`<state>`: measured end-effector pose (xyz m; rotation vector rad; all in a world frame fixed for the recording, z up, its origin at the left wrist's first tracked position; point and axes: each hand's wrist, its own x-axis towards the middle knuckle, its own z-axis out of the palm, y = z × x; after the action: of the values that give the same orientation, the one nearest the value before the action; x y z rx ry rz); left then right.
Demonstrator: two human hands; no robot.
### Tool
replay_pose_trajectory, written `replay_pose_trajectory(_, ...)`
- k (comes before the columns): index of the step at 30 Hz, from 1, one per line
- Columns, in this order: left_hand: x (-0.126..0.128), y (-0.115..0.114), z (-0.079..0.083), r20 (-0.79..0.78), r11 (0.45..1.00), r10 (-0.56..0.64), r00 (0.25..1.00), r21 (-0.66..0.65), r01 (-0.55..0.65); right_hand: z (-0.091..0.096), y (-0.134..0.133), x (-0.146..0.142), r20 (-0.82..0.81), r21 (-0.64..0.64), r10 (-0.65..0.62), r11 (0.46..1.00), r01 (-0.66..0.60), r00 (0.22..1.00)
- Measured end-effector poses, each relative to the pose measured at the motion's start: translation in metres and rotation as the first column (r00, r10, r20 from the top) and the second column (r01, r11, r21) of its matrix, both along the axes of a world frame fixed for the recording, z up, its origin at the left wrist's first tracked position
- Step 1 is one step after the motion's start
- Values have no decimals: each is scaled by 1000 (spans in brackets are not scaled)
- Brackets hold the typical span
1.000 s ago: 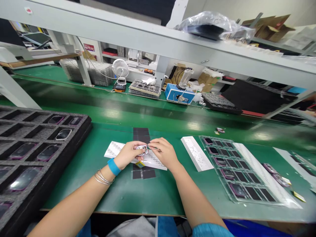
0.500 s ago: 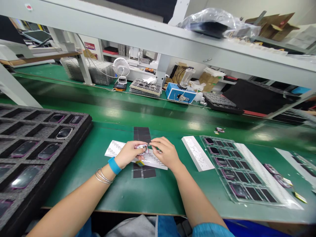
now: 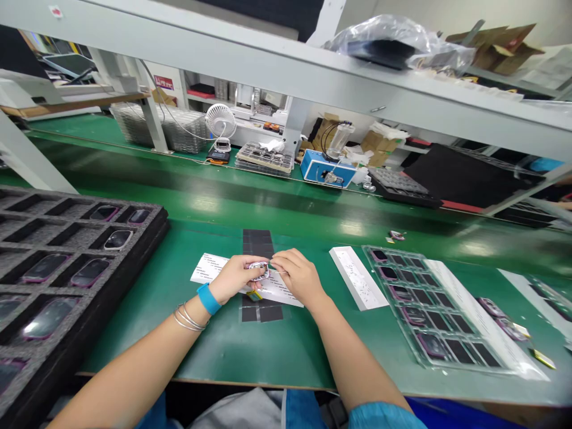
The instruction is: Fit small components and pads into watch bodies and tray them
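My left hand (image 3: 235, 276) grips a small rounded watch-like case (image 3: 258, 270) with a pale rim, held just above a white printed sheet (image 3: 210, 267) on the green bench. My right hand (image 3: 297, 275) is pinched at the right edge of that case, fingers pressed together on it. A small yellow tab (image 3: 254, 295) lies under the hands on a dark strip of squares (image 3: 258, 242). A blue band and thin silver bangles sit on my left wrist.
A black foam tray (image 3: 67, 238) holding several dark glossy cases fills the left. A clear plastic tray (image 3: 424, 304) with several purple-rimmed cases lies on the right, beside a white slab (image 3: 357, 285). A fan, blue box and stacked trays stand across the conveyor.
Both hands stay together on the small case with only slight finger shifts. The view has drifted a little.
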<state>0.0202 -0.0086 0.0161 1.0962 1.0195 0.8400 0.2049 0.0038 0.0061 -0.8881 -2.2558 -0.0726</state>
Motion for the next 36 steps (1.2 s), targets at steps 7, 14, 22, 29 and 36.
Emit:
replay_pose_trajectory(7, 2, 1, -6, -36, 999, 9, 999, 41, -8, -1, -4, -6, -4, -30, 31, 999, -31, 1000)
replay_pose_trajectory(14, 3, -1, -10, -113, 989, 15, 994, 149, 2, -6, -5, -11, -70, -52, 33, 998, -37, 997)
replay_pose_trajectory(22, 2, -3, -8, -219, 955, 45, 975, 297, 23, -9, -7, -17, -197, -8, 42, 999, -44, 979)
replay_pose_trajectory(29, 3, -5, -8, -238, 940, 57, 970, 340, 29, -9, -6, -19, -255, -64, 32, 997, -49, 967)
replay_pose_trajectory(36, 2, -4, -9, -249, 920, 87, 964, 392, 19, -10, -6, -22, -369, -195, 12, 977, -91, 929)
